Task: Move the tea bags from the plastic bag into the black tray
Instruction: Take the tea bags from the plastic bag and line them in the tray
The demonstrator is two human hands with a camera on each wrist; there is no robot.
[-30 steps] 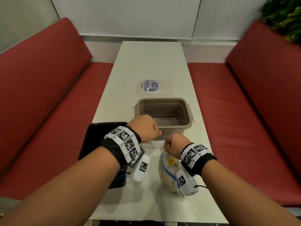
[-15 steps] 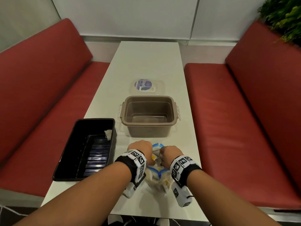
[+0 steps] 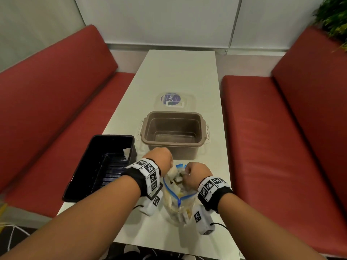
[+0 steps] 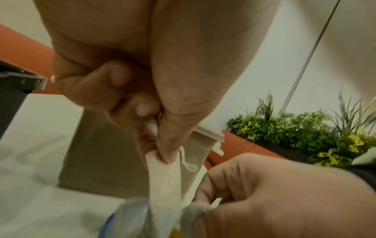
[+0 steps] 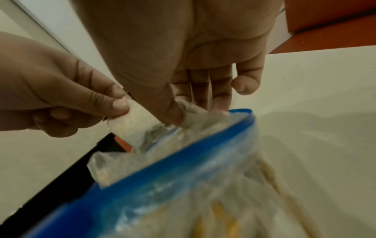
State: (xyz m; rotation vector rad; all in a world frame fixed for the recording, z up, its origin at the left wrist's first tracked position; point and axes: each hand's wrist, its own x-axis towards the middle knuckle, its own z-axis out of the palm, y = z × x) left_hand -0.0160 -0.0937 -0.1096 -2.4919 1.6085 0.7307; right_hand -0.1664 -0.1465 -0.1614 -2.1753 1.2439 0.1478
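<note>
A clear plastic bag [image 3: 177, 200] with a blue zip rim [image 5: 183, 157] stands near the table's front edge and holds several tea bags. My right hand [image 3: 189, 171] pinches the bag's far rim [image 5: 195, 111] between thumb and fingers. My left hand [image 3: 166, 166] pinches a white tea bag [image 4: 164, 182] by its top, and its lower part is still in the bag's mouth [image 5: 135, 127]. The black tray [image 3: 97, 169] lies to the left of the hands, with one tea bag [image 3: 127, 152] in its far right corner.
An empty brown plastic tub [image 3: 174, 132] stands just beyond the hands, with its clear lid [image 3: 173, 100] farther back on the white table [image 3: 178, 72]. Red benches [image 3: 47, 119] run along both sides. A green plant [image 3: 334, 17] is at the back right.
My left hand came from over the tray to the bag's mouth, pinched a tea bag and now draws it upward. My right hand kept hold of the bag's rim.
</note>
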